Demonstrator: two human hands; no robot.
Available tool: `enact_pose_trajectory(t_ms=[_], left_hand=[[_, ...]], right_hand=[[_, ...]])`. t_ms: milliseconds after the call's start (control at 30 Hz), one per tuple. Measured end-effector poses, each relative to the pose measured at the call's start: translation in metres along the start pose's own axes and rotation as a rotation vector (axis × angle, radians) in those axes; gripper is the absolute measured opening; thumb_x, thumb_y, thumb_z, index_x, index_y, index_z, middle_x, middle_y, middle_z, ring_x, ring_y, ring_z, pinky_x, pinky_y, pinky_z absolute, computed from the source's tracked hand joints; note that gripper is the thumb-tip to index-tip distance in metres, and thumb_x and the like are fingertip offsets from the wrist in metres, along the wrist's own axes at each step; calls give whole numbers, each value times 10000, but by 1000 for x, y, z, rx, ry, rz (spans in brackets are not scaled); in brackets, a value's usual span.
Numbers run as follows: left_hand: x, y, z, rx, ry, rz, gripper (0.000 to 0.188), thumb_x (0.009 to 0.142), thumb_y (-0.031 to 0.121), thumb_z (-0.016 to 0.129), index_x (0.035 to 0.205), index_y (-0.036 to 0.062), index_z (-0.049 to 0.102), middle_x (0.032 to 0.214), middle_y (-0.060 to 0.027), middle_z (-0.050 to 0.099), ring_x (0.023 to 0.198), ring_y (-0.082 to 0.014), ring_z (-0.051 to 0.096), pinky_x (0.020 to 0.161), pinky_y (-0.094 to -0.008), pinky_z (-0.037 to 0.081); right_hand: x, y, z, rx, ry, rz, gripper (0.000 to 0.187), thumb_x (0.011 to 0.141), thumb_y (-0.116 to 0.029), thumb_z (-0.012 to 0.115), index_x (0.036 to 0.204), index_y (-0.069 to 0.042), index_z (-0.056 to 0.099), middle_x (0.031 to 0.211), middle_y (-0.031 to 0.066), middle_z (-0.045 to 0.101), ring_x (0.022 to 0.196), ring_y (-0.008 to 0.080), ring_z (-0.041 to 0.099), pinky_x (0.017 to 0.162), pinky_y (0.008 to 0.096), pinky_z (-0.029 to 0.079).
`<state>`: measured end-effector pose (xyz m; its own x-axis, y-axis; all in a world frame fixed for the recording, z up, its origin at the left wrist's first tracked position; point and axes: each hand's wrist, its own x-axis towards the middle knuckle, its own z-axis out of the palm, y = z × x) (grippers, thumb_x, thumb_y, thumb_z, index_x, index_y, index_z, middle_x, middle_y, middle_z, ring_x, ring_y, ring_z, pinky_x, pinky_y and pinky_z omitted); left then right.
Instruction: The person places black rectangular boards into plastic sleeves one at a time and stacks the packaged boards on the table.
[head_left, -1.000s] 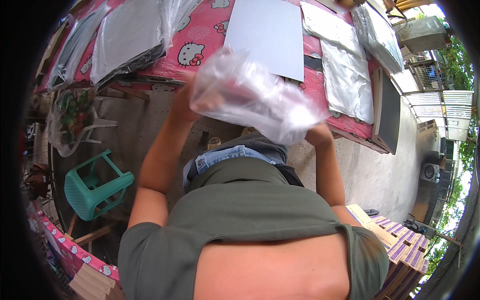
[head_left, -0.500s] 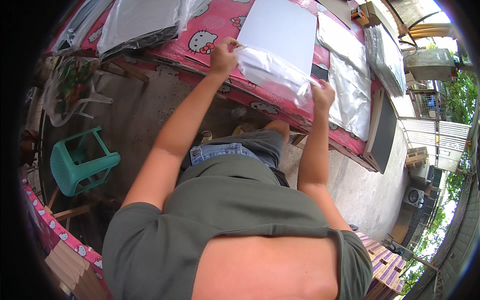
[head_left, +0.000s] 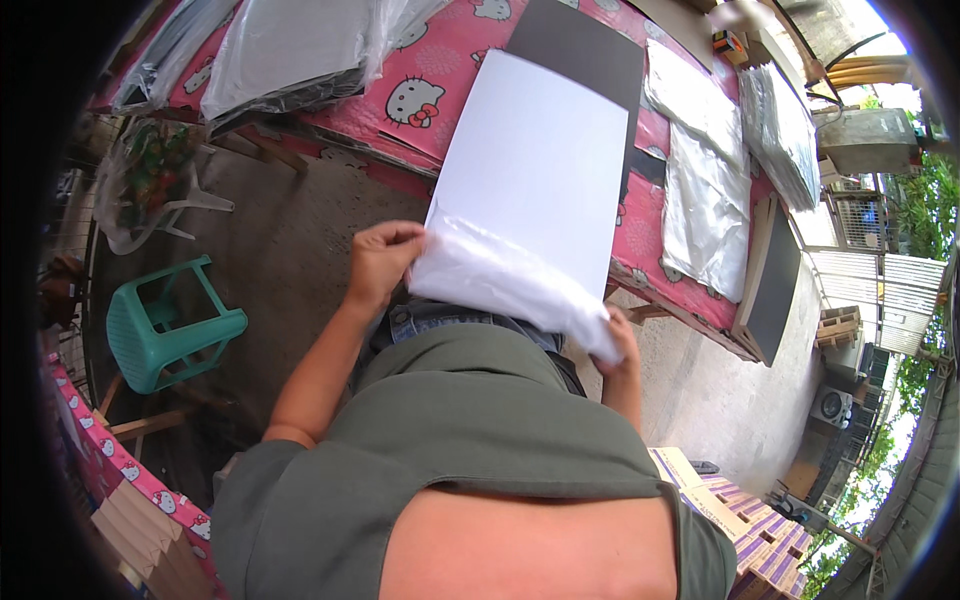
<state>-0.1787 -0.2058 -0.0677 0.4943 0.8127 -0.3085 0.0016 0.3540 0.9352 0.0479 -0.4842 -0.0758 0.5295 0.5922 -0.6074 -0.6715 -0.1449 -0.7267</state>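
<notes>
A large white board (head_left: 540, 150) slants from the table toward my waist, its near end overhanging the table edge. Around that near end is a clear plastic sleeve (head_left: 510, 280), bunched and wrinkled. My left hand (head_left: 380, 265) pinches the sleeve at the board's near left corner. At the opposite corner, my right hand (head_left: 622, 345) is closed on the sleeve, slightly blurred, with some fingers hidden behind the plastic. Beneath the white board, a dark grey board (head_left: 590, 45) lies on the table and shows past its far and right edges.
The table has a pink cartoon-print cover (head_left: 440, 70). Plastic-wrapped boards (head_left: 290, 50) lie at its left, flat plastic sleeves (head_left: 705, 210) and a stack of sleeves (head_left: 780, 135) at its right. A dark panel (head_left: 775, 285) leans at the right end. A green stool (head_left: 165, 325) stands left.
Both hands have come toward my body, drawing the white board and sleeve with them. The dark grey board beneath is now uncovered at the far side.
</notes>
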Motion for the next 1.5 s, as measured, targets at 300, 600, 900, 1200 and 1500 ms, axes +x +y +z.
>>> enact_pose_trajectory(t_ms=[300,600,900,1200,1500], left_hand=[[22,180,54,-917,-661,124,215,808,171,561,970,29,559,855,-84,604,749,-216,605,654,-303,498],[188,140,98,185,303,900,355,746,399,610,766,45,618,589,-82,580,552,-176,586,515,-300,455],[156,106,83,365,350,988,262,709,221,639,888,33,603,675,-119,586,636,-201,590,601,-314,449],[164,117,90,-44,-93,608,331,742,146,622,1035,18,536,890,-97,612,825,-165,575,728,-289,428],[121,281,92,-227,-341,830,541,735,305,646,1127,-22,466,1065,-107,547,1002,-142,500,841,-283,383]], right_hand=[[-44,-183,110,-255,106,-1086,184,817,-156,537,920,-13,589,768,69,589,709,163,570,631,270,465],[151,-236,93,-1010,530,-1526,216,827,-166,495,825,3,630,623,49,573,520,111,509,488,276,408],[146,-179,124,-399,51,-1108,177,772,14,554,945,41,580,909,47,602,839,112,536,789,246,408],[147,-159,125,-356,-49,-1079,174,782,7,527,956,6,525,821,38,574,742,106,515,699,230,407],[82,-289,145,-1294,446,-2081,308,777,-7,468,1085,-7,477,827,128,485,689,241,467,594,297,398]])
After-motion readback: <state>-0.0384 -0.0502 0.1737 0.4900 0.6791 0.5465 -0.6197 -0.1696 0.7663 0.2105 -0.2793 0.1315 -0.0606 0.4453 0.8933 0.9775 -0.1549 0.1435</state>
